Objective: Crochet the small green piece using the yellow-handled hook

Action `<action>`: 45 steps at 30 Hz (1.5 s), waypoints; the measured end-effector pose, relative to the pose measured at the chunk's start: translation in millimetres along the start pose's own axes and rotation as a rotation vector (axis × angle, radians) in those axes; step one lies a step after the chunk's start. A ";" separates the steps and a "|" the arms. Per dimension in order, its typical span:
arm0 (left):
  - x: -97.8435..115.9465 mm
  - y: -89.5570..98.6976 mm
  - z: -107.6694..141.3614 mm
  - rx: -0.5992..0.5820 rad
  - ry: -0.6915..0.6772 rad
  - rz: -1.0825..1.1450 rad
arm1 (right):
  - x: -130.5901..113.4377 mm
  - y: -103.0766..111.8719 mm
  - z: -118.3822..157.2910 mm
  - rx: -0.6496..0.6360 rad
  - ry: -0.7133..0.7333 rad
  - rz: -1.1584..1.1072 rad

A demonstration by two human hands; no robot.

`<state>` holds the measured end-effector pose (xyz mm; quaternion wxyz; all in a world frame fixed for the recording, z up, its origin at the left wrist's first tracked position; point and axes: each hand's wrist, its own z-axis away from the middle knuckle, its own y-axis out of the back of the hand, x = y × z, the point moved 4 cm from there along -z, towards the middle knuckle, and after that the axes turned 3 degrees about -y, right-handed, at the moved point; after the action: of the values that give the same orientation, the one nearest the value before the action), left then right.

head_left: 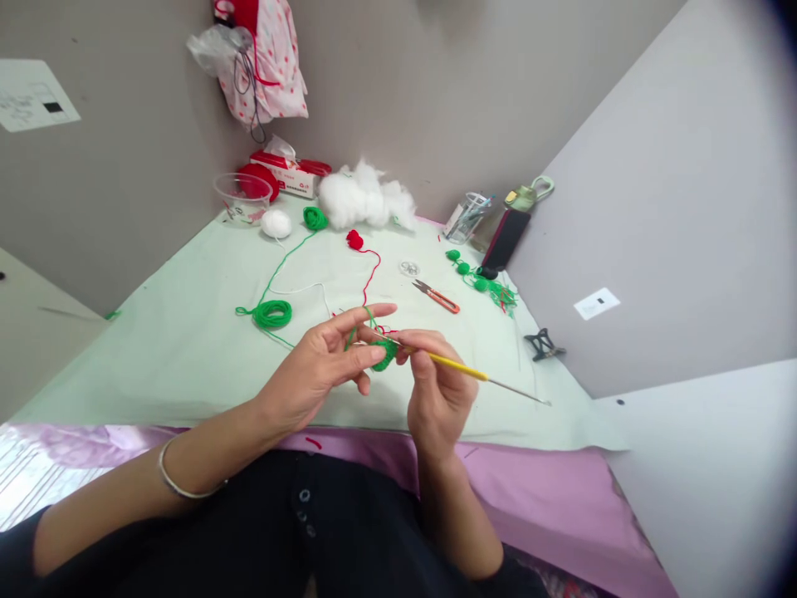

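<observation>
My left hand (pixel 330 359) pinches a small piece of green crochet (pixel 384 355) between thumb and fingers, with green yarn looped over its raised index finger. In my right hand (pixel 441 384) is a crochet hook (pixel 457 364) with a yellow handle, held like a pen. The hook's front end meets the green piece; its other metal end points to the lower right. Green yarn runs back to a loose coil (pixel 272 314) and a green ball (pixel 315 218). A red strand from a small red bundle (pixel 354 240) ends near my fingers.
Orange-handled thread snips (pixel 437 296) and a small clear round case (pixel 409 268) lie beyond my hands. White stuffing (pixel 366 198), a white yarn ball (pixel 276 223) and a plastic tub (pixel 242 202) stand at the back. Small green balls (pixel 462 268), a phone (pixel 506 239) and a black claw clip (pixel 544 345) are on the right.
</observation>
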<state>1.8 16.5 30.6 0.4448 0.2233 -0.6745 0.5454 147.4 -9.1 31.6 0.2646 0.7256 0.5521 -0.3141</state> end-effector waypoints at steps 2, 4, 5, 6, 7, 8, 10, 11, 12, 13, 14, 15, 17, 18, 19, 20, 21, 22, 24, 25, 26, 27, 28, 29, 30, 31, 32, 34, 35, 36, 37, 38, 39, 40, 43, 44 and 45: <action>-1.5 0.4 -0.2 0.029 -0.033 -0.013 | -0.6 -2.8 4.8 0.001 0.089 0.128; -5.2 1.5 -1.3 0.027 0.008 0.027 | -3.8 -4.3 10.2 0.021 0.241 0.277; -7.5 2.1 -2.2 0.014 0.060 0.061 | -5.4 -4.5 12.1 0.028 0.306 0.331; -9.5 3.0 -3.0 0.003 0.116 0.098 | -6.6 -3.3 12.8 0.050 0.347 0.356; -10.5 4.3 -3.9 0.000 0.162 0.130 | -6.2 -1.3 11.6 0.059 0.329 0.328; -10.5 6.0 -4.7 0.008 0.188 0.155 | -3.9 2.2 8.9 0.084 0.246 0.252; -7.9 9.4 -5.9 0.037 0.174 0.171 | 2.6 7.4 3.1 0.103 0.041 0.027; -6.4 10.1 -6.0 0.040 0.151 0.160 | 5.6 8.2 1.0 0.097 -0.049 -0.082; -5.3 9.8 -5.6 0.030 0.128 0.137 | 7.4 7.5 -0.4 0.075 -0.110 -0.160; -4.7 8.8 -4.8 0.011 0.106 0.104 | 8.2 5.9 -1.0 0.041 -0.145 -0.199; -4.5 7.7 -3.8 -0.009 0.082 0.066 | 8.4 4.3 -1.1 0.012 -0.163 -0.205; -4.4 6.7 -2.8 -0.025 0.057 0.028 | 8.7 3.3 -0.7 -0.002 -0.174 -0.196; -4.7 5.9 -1.1 -0.034 0.017 -0.034 | 10.5 2.9 0.4 0.009 -0.212 -0.203; -4.8 6.1 -0.7 -0.030 0.005 -0.055 | 12.1 3.1 0.8 0.022 -0.243 -0.235; -4.8 6.5 -0.5 -0.026 -0.002 -0.071 | 13.8 3.4 1.0 0.034 -0.275 -0.280; -4.7 7.0 -0.5 -0.021 -0.008 -0.083 | 15.3 3.5 0.8 0.038 -0.305 -0.325; -4.3 7.7 -0.7 -0.017 -0.014 -0.093 | 16.3 3.6 0.3 0.038 -0.327 -0.362; -3.8 8.5 -0.9 -0.011 -0.021 -0.103 | 16.7 3.7 -0.4 0.035 -0.339 -0.386; -3.2 10.3 -0.9 -0.005 -0.031 -0.133 | 15.2 4.3 -1.5 0.022 -0.341 -0.393; -2.9 11.2 -0.6 -0.003 -0.038 -0.152 | 13.4 4.9 -1.7 0.013 -0.330 -0.376; -2.5 11.9 0.0 -0.003 -0.049 -0.173 | 10.8 5.8 -1.7 0.008 -0.308 -0.341; -2.0 12.4 0.8 -0.003 -0.065 -0.197 | 7.6 7.0 -1.3 0.007 -0.275 -0.287; -1.3 12.6 1.9 -0.001 -0.083 -0.224 | 4.0 8.0 -0.5 0.004 -0.230 -0.214; -0.6 12.6 3.1 0.007 -0.102 -0.256 | 0.4 8.6 0.7 -0.002 -0.173 -0.130; 0.3 12.2 4.4 0.022 -0.123 -0.293 | -2.9 8.4 2.3 -0.014 -0.104 -0.039; 1.2 11.6 5.7 0.045 -0.143 -0.333 | -5.4 7.2 4.4 -0.032 -0.026 0.051; 2.3 10.7 6.8 0.074 -0.163 -0.364 | -7.0 4.9 6.9 -0.055 0.063 0.137; 3.4 8.5 7.9 0.123 -0.174 -0.359 | -7.4 -0.4 13.2 -0.061 0.255 0.299; 2.8 7.2 7.4 0.127 -0.151 -0.311 | -6.7 -3.2 16.4 -0.052 0.349 0.370; 1.2 6.0 6.3 0.113 -0.102 -0.236 | -6.0 -4.1 19.0 0.005 0.428 0.443; -1.2 4.9 4.8 0.087 -0.031 -0.149 | -5.3 -5.1 20.8 0.040 0.485 0.486; -3.4 4.4 3.2 0.061 0.041 -0.067 | -4.3 -5.4 20.9 0.053 0.499 0.488; -4.9 4.6 1.6 0.042 0.102 0.000 | -2.1 -4.3 18.8 0.054 0.438 0.451; -5.3 5.5 0.3 0.033 0.139 0.047 | 0.2 -2.0 15.4 0.054 0.339 0.359; -2.4 9.6 -2.2 0.046 0.124 0.072 | 6.1 5.2 5.1 0.075 0.022 0.020; -1.4 9.7 -2.2 0.040 0.104 0.060 | 6.6 5.9 2.8 0.075 -0.040 -0.053; -0.9 8.9 -1.7 0.023 0.088 0.042 | 6.1 5.4 1.0 0.059 -0.068 -0.084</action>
<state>-4.1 20.6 25.1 0.4600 0.1902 -0.6524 0.5716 153.6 -7.3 26.5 0.2483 0.6983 0.5633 -0.3653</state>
